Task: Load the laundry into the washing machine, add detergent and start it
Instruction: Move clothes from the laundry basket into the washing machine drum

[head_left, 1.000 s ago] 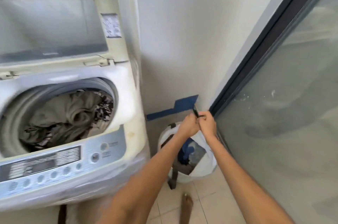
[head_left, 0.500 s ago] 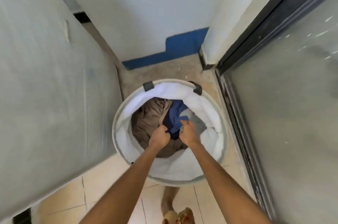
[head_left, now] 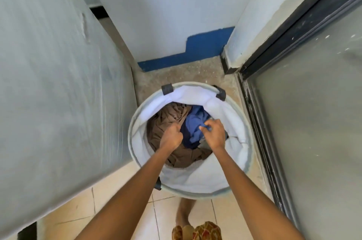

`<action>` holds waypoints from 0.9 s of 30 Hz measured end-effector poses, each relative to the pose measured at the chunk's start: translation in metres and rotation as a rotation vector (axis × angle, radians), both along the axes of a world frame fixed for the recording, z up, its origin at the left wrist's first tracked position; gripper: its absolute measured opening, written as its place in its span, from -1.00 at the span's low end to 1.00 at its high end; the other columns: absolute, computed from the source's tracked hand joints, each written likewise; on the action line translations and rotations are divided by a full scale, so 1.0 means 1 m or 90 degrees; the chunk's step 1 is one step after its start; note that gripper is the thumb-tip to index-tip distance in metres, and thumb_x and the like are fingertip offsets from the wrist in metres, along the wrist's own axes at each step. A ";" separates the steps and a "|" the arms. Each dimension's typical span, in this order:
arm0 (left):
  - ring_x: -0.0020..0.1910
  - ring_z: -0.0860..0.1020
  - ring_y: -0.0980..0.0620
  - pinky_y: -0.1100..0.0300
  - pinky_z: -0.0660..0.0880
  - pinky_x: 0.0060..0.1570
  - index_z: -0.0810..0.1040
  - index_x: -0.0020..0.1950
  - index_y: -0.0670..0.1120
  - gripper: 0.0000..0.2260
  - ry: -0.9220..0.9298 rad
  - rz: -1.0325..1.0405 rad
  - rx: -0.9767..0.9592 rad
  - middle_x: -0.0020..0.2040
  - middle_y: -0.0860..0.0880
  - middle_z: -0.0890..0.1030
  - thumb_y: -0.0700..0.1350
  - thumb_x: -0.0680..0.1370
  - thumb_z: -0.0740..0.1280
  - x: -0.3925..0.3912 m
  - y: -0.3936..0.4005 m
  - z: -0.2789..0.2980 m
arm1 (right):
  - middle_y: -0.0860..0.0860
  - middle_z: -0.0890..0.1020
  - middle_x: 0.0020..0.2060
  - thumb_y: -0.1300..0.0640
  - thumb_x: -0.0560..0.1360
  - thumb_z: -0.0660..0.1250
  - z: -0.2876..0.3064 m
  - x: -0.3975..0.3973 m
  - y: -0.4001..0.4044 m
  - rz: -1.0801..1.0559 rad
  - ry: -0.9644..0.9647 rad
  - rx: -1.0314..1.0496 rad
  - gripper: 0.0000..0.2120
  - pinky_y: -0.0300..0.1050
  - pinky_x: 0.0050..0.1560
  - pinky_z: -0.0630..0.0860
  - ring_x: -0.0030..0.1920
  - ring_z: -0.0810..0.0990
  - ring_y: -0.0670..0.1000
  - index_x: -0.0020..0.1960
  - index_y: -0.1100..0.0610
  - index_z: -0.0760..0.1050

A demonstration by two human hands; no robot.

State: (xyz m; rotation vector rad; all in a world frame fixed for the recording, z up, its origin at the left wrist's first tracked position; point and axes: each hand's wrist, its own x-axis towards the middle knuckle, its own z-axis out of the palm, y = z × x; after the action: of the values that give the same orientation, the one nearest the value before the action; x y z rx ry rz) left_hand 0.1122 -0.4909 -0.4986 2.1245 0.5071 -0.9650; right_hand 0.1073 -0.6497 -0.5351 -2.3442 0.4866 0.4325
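Mid-frame, inside the white laundry basket (head_left: 197,181), my left hand (head_left: 170,137) fists the brown garment (head_left: 160,124) while my right hand (head_left: 213,132) pinches the blue cloth (head_left: 194,122), so both lift out together.

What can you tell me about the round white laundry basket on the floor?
The laundry basket is round and soft-sided, white cloth inside, with a pale rim and dark strap tabs along it. It stands upright on the floor, between a big grey-white panel on the left and a glass door on the right. Inside lie a brown garment and a blue garment. The left hand grips the brown one; the right hand pinches the blue one.
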 end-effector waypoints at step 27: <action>-0.28 0.47 -0.01 0.12 0.40 -0.28 0.42 -0.42 -0.08 -0.65 -0.392 0.189 -0.239 -0.33 -0.07 0.49 0.06 0.41 0.47 -0.045 0.117 0.483 | 0.11 0.57 -0.27 0.05 0.45 0.40 0.576 -0.017 0.086 -0.255 -0.363 0.241 -0.73 0.28 -0.07 0.57 -0.12 0.63 0.26 -0.34 0.01 0.36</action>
State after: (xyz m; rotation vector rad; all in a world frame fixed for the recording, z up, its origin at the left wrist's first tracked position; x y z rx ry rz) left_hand 0.0676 -0.3742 -0.0151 1.8083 0.2847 -0.1908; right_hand 0.0900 -0.5639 0.0411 -1.8287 0.5214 -0.3065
